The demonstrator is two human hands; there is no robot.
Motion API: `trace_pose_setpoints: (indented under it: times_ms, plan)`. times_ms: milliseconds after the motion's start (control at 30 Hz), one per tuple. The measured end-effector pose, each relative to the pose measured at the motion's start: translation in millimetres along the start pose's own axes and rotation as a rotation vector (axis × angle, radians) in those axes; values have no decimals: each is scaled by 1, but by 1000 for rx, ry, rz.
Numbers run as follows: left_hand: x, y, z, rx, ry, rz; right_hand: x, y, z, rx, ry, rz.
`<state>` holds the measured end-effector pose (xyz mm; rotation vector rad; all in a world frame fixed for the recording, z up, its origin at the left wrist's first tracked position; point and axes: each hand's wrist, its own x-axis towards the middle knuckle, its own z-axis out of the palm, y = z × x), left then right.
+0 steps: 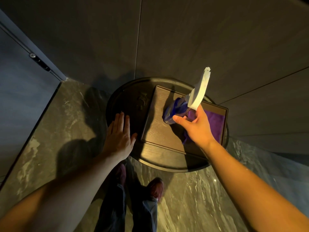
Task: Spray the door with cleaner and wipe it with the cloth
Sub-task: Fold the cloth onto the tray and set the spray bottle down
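Note:
My right hand (196,125) grips a blue spray bottle (175,110) with a white trigger head (199,90); the bottle is tilted over the wooden tray (155,131). A purple cloth (214,122) lies on the right half of that tray, partly hidden under my right hand. My left hand (119,134) is flat with fingers apart, resting at the left edge of the round dark table (127,104), and holds nothing. The door (18,91) is the blue-grey panel at the far left, with a hinge (40,61) on its edge.
Dark wall panels (200,39) rise straight behind the table. The floor (209,198) is marbled stone. My legs and shoes (156,188) show below the table's near edge.

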<state>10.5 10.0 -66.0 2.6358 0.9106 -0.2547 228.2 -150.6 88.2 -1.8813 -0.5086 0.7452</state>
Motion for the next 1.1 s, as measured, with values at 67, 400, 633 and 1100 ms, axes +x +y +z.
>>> trace_pose_setpoints:
  times_ms: [67, 400, 633, 1100]
  plan:
    - [0, -1, 1, 1, 9, 5, -1, 4, -2, -5, 5, 7]
    - [5, -6, 10, 29, 8, 8, -1, 6, -4, 18, -9, 37]
    - [7, -3, -4, -4, -53, -20, -5, 12, -7, -84, -60, 56]
    - [-48, 26, -142, -91, -252, -106, -110, 46, -65, -684, -15, 572]
